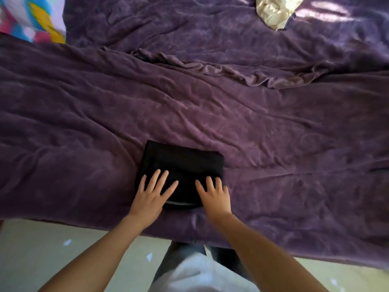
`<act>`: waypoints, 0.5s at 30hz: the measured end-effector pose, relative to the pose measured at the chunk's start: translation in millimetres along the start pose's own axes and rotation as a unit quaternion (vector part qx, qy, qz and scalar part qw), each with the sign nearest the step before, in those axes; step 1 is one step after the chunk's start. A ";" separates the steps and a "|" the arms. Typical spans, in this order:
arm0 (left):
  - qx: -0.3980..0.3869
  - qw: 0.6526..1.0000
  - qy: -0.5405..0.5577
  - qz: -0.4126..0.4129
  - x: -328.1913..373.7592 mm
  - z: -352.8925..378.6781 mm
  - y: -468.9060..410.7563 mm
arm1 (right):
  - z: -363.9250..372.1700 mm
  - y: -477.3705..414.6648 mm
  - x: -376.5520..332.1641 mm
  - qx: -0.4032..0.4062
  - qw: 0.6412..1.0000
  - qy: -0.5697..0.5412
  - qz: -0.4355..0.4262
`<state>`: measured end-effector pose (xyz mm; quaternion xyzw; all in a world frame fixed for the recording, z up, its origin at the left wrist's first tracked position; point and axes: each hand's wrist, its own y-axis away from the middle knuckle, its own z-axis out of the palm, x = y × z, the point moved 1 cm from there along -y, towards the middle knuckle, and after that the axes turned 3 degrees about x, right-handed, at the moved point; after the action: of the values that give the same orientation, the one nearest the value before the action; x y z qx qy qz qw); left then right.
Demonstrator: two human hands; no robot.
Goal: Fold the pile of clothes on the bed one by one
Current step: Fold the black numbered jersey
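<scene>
Black garment (183, 165) folded into compact rectangle, lying near front edge of bed (273, 133). Left hand (150, 193) and right hand (214, 196) flat on its near part, fingers spread, straight. Crumpled cream cloth (273, 11) at far edge.

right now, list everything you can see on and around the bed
folded garment: one, black, near edge of the bed, under both hands
crumpled garment: one, cream, far right of the bed
bedspread: one, purple, wrinkled, covers the bed
patterned cloth: one, multicoloured, far left corner, blurred
floor: one, pale, below the bed edge
scraps: a few, white, scattered on the floor
trousers: one pair, dark, against the bed edge
top: one, white, bottom centre
left hand: one, flat with fingers spread, on the folded garment's near left part
right hand: one, flat, on its near right part
</scene>
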<state>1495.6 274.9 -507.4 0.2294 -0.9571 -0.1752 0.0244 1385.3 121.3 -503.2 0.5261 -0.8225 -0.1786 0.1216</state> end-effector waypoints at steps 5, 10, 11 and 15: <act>0.017 0.998 0.054 -0.019 7.4 -7.0 -19.3 | -42.7 1.8 23.1 0.030 0.999 -0.036 -0.012; 0.143 0.979 0.137 0.045 57.9 -20.4 -35.6 | -77.8 22.9 79.0 0.083 0.988 -0.115 0.068; 0.142 0.978 0.136 0.065 74.8 -21.8 -38.3 | -73.4 28.5 94.3 0.077 0.988 -0.107 0.086; 0.039 0.984 0.155 0.081 142.7 -27.2 -52.5 | -75.3 68.0 138.8 0.123 0.982 -0.096 0.110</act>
<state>1394.1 158.4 -504.9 0.1759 -0.9633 -0.0977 0.1778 1300.7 8.7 -404.5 0.4235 -0.8990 -0.1114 -0.0048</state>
